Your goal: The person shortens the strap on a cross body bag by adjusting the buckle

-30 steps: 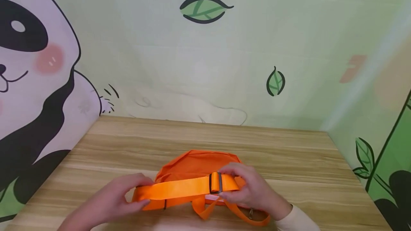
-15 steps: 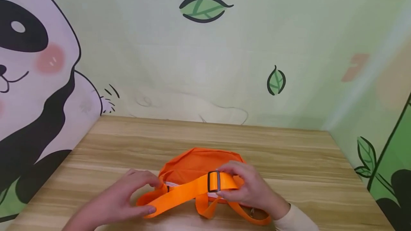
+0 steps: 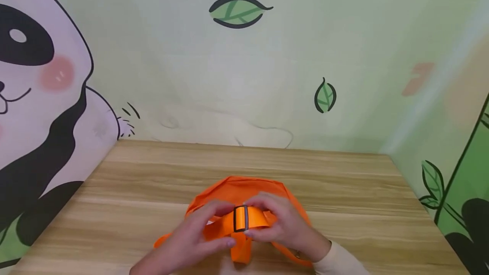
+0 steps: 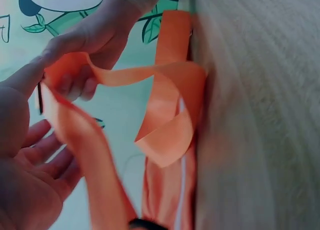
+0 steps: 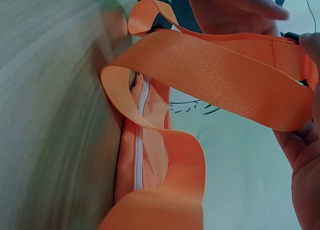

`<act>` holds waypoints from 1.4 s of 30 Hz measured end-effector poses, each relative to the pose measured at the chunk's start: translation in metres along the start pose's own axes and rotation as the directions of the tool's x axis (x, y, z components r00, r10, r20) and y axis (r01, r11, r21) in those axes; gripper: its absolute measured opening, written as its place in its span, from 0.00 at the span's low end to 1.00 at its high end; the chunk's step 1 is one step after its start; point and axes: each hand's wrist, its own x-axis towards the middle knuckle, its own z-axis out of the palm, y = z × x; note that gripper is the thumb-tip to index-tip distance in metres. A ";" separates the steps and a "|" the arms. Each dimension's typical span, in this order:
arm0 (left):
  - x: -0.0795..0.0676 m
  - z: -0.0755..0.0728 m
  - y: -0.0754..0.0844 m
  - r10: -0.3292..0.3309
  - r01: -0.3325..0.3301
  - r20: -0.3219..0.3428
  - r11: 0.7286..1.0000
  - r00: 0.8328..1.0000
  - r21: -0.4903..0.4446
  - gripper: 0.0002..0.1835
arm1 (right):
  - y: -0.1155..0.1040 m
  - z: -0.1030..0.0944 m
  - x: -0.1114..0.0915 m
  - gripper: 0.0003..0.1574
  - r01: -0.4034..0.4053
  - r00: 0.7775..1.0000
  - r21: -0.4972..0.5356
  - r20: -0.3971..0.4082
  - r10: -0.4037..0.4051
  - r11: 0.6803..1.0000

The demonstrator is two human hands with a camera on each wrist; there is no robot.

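Observation:
An orange fabric bag (image 3: 248,186) with a white zipper (image 5: 141,140) lies on the wooden table (image 3: 160,160). Its orange webbing strap (image 5: 210,80) rises in loops in front of it and carries a black slide buckle (image 3: 240,218). My right hand (image 3: 284,220) pinches the strap just right of the buckle, between thumb and fingers. At the buckle's left side, my left hand (image 3: 198,232) has its thumb and fingers spread around the strap, fingertips right at the buckle's edge. In the right wrist view the left thumb (image 5: 275,11) is straight and apart from the webbing.
A hanging strap loop (image 3: 240,251) dangles between the hands. Behind the table stands a pale green backdrop (image 3: 244,75) printed with leaves, with a panda (image 3: 38,118) at the left.
My left hand has let the strap's left loop go and moved right to the buckle. The right hand and the buckle have shifted slightly left.

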 end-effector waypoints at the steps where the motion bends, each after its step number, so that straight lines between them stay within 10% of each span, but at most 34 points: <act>1: 0.000 0.002 -0.001 -0.004 0.004 -0.016 1.000 1.000 -0.009 0.29 | 0.000 0.001 0.001 0.30 -0.002 1.000 0.005 0.002 0.002 1.000; 13: 0.006 0.013 -0.012 0.202 -0.235 -0.170 0.950 0.965 -0.205 0.24 | -0.003 -0.003 0.005 0.26 -0.006 0.999 0.002 0.047 0.006 1.000; 22: 0.002 0.006 -0.017 0.218 -0.230 -0.148 0.971 0.965 -0.068 0.27 | -0.011 -0.024 0.000 0.26 -0.115 0.979 -0.134 0.150 0.135 0.984; 30: 0.001 -0.001 -0.015 0.217 -0.210 -0.095 0.974 0.971 0.082 0.26 | -0.008 -0.026 0.002 0.26 0.102 0.985 -0.248 0.163 -0.062 0.963; 42: 0.001 -0.001 -0.014 0.194 -0.206 -0.126 0.974 0.973 -0.093 0.26 | -0.005 -0.014 0.001 0.23 0.063 0.997 -0.204 0.046 -0.055 0.977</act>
